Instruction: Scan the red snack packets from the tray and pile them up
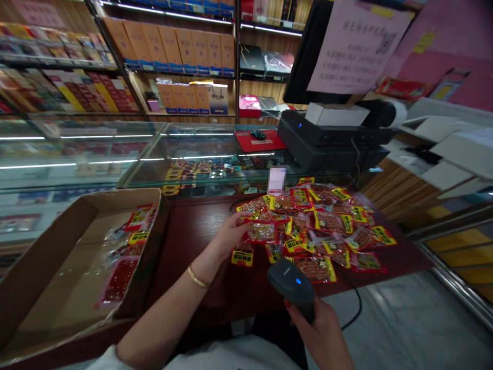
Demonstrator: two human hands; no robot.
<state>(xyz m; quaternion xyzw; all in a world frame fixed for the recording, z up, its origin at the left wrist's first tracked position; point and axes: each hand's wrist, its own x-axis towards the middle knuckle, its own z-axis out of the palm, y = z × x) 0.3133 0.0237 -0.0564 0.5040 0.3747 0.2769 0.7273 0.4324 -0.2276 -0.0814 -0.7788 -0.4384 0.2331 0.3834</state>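
In my right hand point(321, 329), low in the view, is a black barcode scanner point(290, 282) with a blue light on top. My left hand point(231, 236) is closed on the left end of a red-edged snack packet point(263, 232), at the left side of a pile. That pile of snack packets point(331, 221), with red and yellow labels, is spread over the dark wooden counter point(185, 246). The scanner's head is just below the pile's front edge. A gold bangle point(197, 277) circles my left wrist.
An open cardboard box point(46, 216) at the left holds several packets along its right side. Behind the pile stand a glass display case point(200, 133), a black monitor point(308, 51) and a black machine point(331, 139). A cable point(358, 308) hangs at the counter's front right.
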